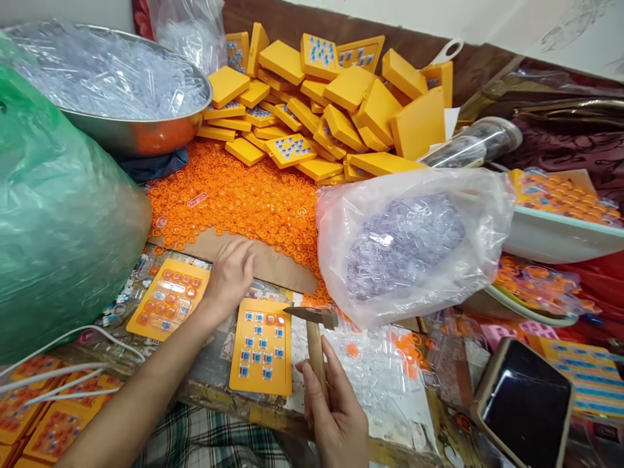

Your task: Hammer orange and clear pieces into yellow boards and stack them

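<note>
My right hand [335, 409] is closed around the wooden handle of a small hammer [314, 325], whose metal head hovers at the upper right corner of a yellow tray [262, 378] set with small blue pieces. My left hand [229, 276] reaches forward past that tray toward the heap of orange caps [244, 201], fingers curled downward; whether they hold anything is hidden. A second yellow tray [166, 300], filled with orange caps, lies just left of my left hand.
A pile of yellow trays [341, 104] rises at the back. A clear bag of transparent caps [409, 244] sits to the right, a green bag [53, 214] to the left, a metal bowl [127, 130] of clear pieces behind it. A phone [524, 403] lies at lower right.
</note>
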`<state>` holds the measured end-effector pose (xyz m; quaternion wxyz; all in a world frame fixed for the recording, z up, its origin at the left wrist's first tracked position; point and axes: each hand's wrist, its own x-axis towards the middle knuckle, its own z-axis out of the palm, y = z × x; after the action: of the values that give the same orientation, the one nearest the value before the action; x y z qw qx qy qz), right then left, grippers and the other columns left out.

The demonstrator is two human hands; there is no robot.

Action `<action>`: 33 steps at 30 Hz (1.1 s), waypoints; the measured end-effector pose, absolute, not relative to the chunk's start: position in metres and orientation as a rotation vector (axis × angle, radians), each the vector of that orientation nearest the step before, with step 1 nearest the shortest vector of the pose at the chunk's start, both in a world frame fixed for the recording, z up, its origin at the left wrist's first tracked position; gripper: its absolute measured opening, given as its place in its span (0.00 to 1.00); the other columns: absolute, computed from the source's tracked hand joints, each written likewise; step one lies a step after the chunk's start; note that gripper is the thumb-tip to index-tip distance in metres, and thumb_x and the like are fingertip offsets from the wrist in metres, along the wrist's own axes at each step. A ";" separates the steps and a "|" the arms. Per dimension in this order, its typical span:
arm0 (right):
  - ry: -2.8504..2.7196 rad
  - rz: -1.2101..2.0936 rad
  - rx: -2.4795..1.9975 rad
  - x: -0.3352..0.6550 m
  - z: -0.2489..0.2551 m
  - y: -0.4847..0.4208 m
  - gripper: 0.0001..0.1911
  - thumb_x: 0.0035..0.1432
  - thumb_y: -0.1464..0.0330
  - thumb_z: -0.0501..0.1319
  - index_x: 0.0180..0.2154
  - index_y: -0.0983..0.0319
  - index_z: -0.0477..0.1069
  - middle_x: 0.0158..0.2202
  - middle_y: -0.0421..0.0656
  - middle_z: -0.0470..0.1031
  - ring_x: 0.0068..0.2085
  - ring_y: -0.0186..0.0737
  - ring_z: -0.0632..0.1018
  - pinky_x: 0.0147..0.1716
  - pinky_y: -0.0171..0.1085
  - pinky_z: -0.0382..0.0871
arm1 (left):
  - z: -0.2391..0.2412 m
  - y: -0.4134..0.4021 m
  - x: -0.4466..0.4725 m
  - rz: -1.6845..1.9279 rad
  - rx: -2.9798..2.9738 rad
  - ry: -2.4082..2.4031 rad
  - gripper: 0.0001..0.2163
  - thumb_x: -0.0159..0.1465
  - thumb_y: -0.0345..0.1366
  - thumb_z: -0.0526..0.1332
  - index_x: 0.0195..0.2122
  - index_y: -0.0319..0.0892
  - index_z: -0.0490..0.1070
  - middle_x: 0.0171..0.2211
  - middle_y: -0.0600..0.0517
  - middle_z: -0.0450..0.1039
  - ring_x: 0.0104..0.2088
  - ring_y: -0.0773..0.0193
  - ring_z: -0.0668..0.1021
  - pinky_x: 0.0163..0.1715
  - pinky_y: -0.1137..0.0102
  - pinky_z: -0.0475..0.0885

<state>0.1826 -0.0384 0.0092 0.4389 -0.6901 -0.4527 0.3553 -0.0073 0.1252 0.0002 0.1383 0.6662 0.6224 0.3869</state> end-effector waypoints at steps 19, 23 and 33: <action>-1.224 0.814 -1.621 0.183 -0.004 -0.046 0.23 0.61 0.64 0.62 0.58 0.57 0.69 0.54 0.45 0.76 0.55 0.51 0.76 0.48 0.47 0.78 | -0.021 0.125 0.007 0.850 2.157 1.732 0.13 0.64 0.24 0.52 0.30 0.41 0.76 0.35 0.46 0.75 0.38 0.59 0.75 0.41 0.66 0.71; -1.274 0.850 -1.585 0.182 -0.012 -0.046 0.24 0.61 0.66 0.62 0.59 0.57 0.68 0.59 0.44 0.70 0.57 0.49 0.74 0.54 0.48 0.72 | -0.017 0.123 -0.001 0.852 2.145 1.649 0.11 0.63 0.24 0.55 0.30 0.41 0.76 0.34 0.46 0.77 0.39 0.58 0.77 0.42 0.66 0.72; -1.513 0.723 -1.527 0.189 -0.006 -0.050 0.26 0.63 0.71 0.59 0.61 0.56 0.63 0.61 0.45 0.69 0.57 0.48 0.74 0.54 0.46 0.72 | 0.004 0.078 -0.008 0.941 2.079 1.403 0.13 0.64 0.30 0.58 0.51 0.41 0.69 0.40 0.48 0.77 0.42 0.59 0.77 0.45 0.63 0.73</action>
<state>0.1891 -0.0503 -0.0060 0.4230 -0.6101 -0.6045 0.2888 -0.0079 0.0783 0.0036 0.2290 0.7554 0.5098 0.3420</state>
